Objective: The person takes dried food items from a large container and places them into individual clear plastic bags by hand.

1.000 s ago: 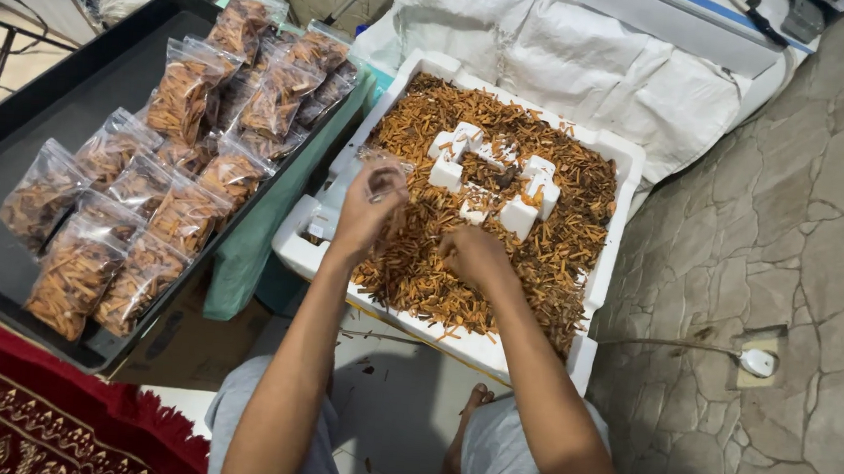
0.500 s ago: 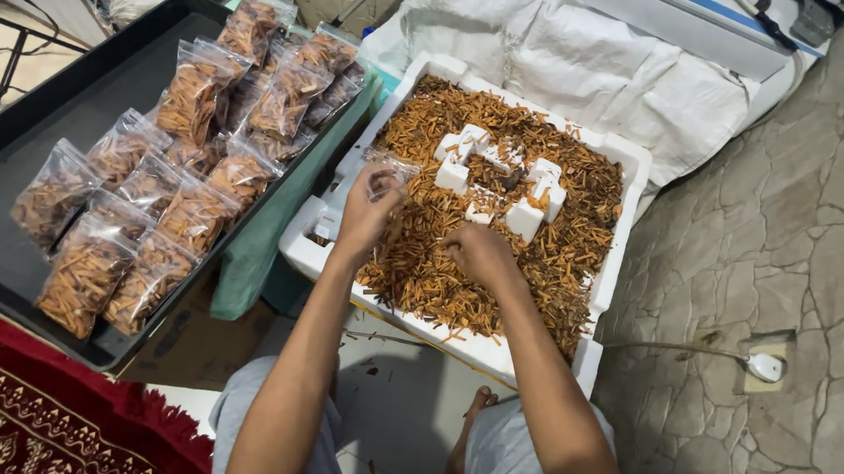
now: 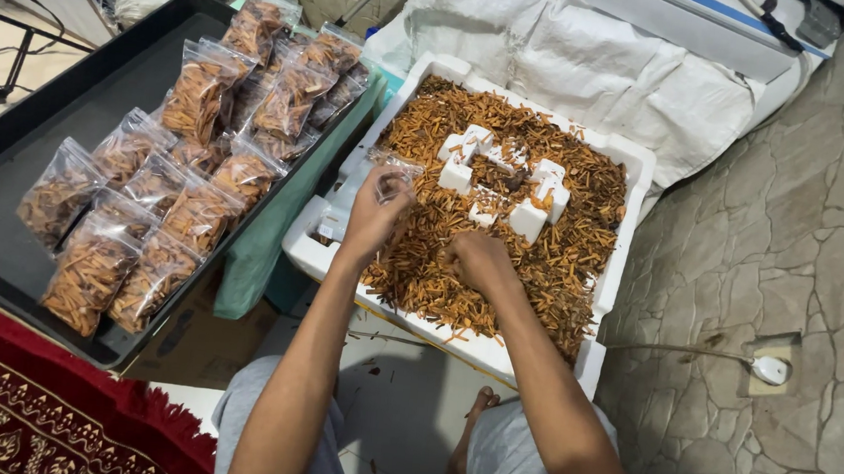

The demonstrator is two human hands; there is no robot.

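Observation:
A white foam tray lies in front of me, heaped with thin orange-brown snack sticks. My left hand holds a small clear plastic bag over the tray's left side. My right hand rests knuckles-up in the sticks near the tray's front, fingers curled into the heap. White foam blocks rise from the tray's middle.
A black tray on the left holds several filled clear bags of sticks. A teal cloth hangs between the trays. White sacking lies behind. A red patterned rug and a stone floor with a white plug flank me.
Both hands stay over the foam tray. The left hand has lifted the small bag slightly; the right hand has dug a little further into the sticks.

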